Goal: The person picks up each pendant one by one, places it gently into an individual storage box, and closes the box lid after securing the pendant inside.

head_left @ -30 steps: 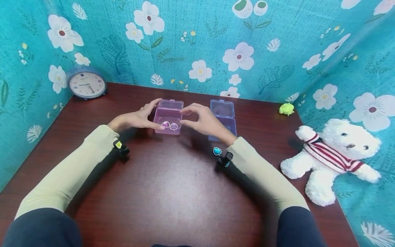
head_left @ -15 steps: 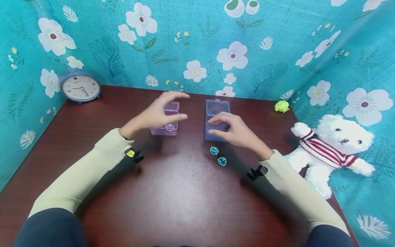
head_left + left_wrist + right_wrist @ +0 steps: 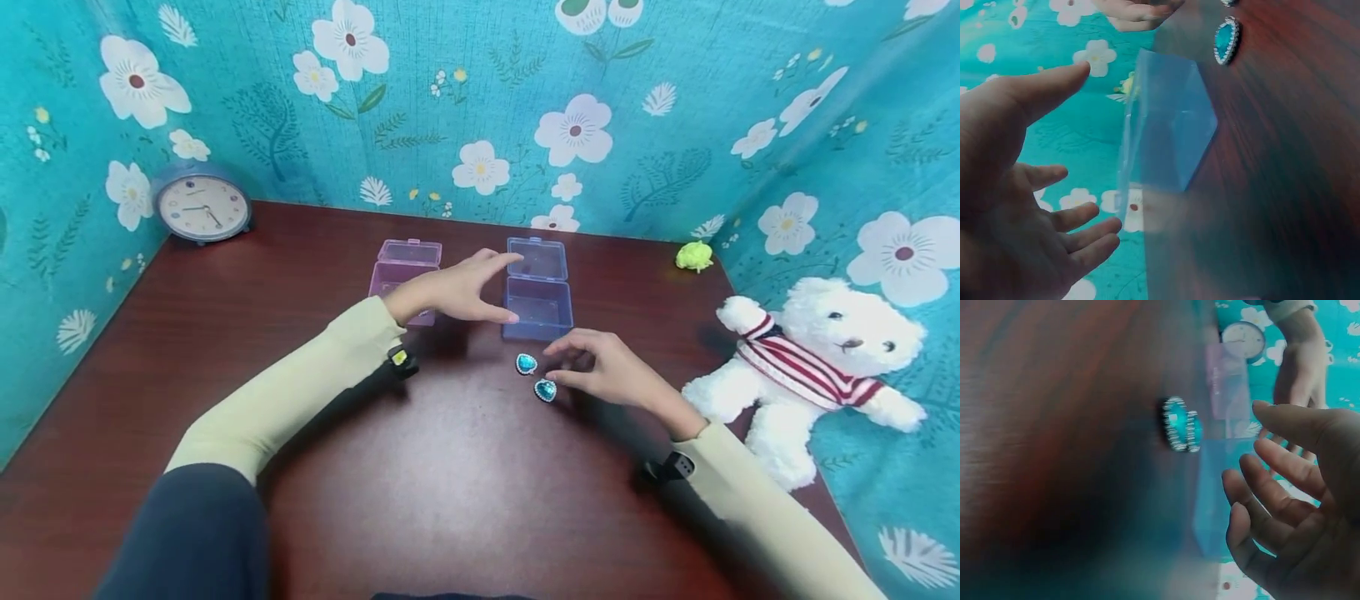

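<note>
Two teal, teardrop-shaped jewels with sparkling silver rims lie on the table, a farther jewel (image 3: 527, 363) and a nearer jewel (image 3: 545, 390). My right hand (image 3: 611, 371) hovers just right of them, thumb and fingers loosely curved around nothing; in the right wrist view the fingers (image 3: 1282, 494) are apart from the jewels (image 3: 1177, 425). Behind the jewels stands a see-through blue box (image 3: 538, 308) with its lid raised. My left hand (image 3: 468, 287) reaches to its left side, fingers spread, holding nothing. The left forearm partly covers a pink box (image 3: 411, 252), lid also raised.
A round blue-rimmed clock (image 3: 202, 207) stands at the back left. On the right sits a white teddy bear (image 3: 825, 375) in a striped sweater, with a small yellow-green lump (image 3: 694, 257) behind it. Flowered teal cloth (image 3: 480, 100) walls the table's back and sides.
My left hand has left the pink box and moved right to the blue one. My right hand has also come away from the pink box, back and right to the teal jewels.
</note>
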A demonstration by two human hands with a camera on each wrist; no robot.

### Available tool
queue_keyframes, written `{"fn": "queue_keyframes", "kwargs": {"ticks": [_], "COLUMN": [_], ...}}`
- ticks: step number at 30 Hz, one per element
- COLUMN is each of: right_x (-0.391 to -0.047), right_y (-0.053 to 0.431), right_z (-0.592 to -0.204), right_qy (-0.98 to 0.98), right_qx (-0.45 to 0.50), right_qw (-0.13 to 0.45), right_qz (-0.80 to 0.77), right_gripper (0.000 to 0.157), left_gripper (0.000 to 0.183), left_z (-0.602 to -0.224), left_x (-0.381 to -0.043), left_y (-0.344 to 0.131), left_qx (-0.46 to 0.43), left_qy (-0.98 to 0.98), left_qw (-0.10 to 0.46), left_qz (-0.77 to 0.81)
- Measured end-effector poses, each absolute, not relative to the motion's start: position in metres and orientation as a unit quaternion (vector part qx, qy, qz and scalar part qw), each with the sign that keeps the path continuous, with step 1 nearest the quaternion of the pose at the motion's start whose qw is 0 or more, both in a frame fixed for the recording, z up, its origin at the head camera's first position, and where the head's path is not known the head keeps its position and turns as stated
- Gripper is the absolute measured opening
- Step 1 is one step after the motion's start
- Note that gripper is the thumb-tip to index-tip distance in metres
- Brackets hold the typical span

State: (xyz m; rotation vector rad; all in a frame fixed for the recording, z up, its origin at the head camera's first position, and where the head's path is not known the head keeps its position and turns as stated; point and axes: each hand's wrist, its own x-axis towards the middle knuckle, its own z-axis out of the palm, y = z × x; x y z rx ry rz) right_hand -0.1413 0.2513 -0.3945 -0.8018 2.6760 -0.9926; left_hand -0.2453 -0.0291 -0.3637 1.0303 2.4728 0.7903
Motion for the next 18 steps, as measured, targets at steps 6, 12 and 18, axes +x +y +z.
{"fn": "queue_keyframes", "kwargs": {"ticks": [6,12,18], "right_x": [-0.134,-0.131,-0.130], "right_y": [0.252,0.248,0.247], "right_z": [-0.414,-0.417,-0.416], "right_qy": [0.910,0.922,0.925], "right_qx": [-0.273,-0.277,-0.285], "right_qw": [0.113,0.104,0.096], "right_qz": [-0.292,-0.250,-0.230], "right_gripper": [0.038,0.041,0.031], "left_gripper": [0.111,0.107,0.102], "left_z": [-0.370,-0.380,-0.383], "left_x": [-0.253,-0.259,-0.260], "left_y": [-0.010,-0.003,-0.001], "left_qx": [0.328,0.323,0.337], "left_qy": [0.891,0.904,0.903], "left_qw": [0.217,0.199,0.192], "left_qz": [0.226,0.199,0.187]}}
